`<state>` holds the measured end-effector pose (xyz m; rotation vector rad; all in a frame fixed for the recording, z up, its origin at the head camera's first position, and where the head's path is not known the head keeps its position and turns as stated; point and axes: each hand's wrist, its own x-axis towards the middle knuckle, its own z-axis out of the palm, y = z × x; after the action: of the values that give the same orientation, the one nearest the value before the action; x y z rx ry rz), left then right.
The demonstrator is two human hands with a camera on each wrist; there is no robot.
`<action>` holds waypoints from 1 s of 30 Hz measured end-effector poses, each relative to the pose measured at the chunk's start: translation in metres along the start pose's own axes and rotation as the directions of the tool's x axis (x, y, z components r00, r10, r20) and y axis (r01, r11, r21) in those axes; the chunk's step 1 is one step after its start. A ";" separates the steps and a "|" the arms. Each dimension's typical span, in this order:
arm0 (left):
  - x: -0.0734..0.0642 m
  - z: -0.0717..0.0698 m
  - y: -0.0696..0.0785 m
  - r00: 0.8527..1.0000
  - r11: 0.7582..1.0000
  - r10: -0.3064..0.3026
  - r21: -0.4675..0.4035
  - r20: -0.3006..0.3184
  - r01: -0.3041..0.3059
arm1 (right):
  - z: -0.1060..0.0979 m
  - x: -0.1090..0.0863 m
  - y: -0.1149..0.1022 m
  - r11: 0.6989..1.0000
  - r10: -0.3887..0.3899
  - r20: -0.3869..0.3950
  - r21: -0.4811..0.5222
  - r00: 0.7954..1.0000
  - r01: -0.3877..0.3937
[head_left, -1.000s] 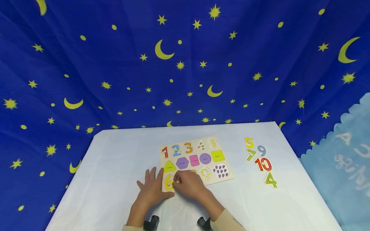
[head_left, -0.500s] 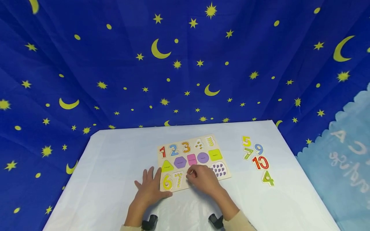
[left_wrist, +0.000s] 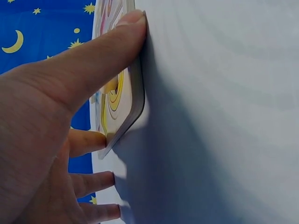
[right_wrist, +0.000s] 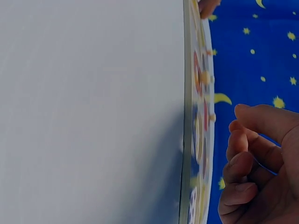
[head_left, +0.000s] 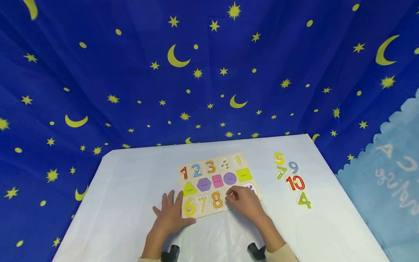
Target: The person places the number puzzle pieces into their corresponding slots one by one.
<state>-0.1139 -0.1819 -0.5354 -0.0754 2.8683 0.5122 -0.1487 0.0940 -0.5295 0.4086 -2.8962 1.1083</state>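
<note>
A wooden number puzzle board [head_left: 209, 214] lies on the white table, with 1, 2, 3, 6 and 8 [head_left: 217, 200] seated in it. My left hand [head_left: 168, 214] rests at its lower left corner, fingers spread, with the thumb on the front edge [left_wrist: 140, 60]. Over the lower row, right of the 8, is my right hand [head_left: 245, 203]; its fingers curl in towards the thumb and nothing shows between them in the right wrist view. It partly hides the recesses there. A 7-shaped recess [head_left: 202, 204] with small printed pictures shows beside the 6 [head_left: 190, 207].
Loose number pieces lie right of the board: a yellow 5 [head_left: 279, 158], a blue 9 [head_left: 293, 167], a green 7 [head_left: 280, 172], a red 10 [head_left: 295, 183] and a green 4 [head_left: 304, 200]. A blue star-patterned cloth [head_left: 209, 72] hangs behind the table.
My right hand has moved rightward along the board's lower row, uncovering the 7-shaped recess and then the 8. My left hand has stayed at the corner. The loose pieces lie as before.
</note>
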 end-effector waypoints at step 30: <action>-0.001 0.002 -0.001 1.000 0.999 0.003 -0.032 0.003 -0.003 | -0.078 -0.046 0.084 0.959 0.283 -0.071 -0.011 0.956 -0.285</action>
<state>-0.1121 -0.1826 -0.5372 -0.0755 2.8578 0.5580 -0.1314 0.2168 -0.5308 -0.0504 -2.9672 1.0957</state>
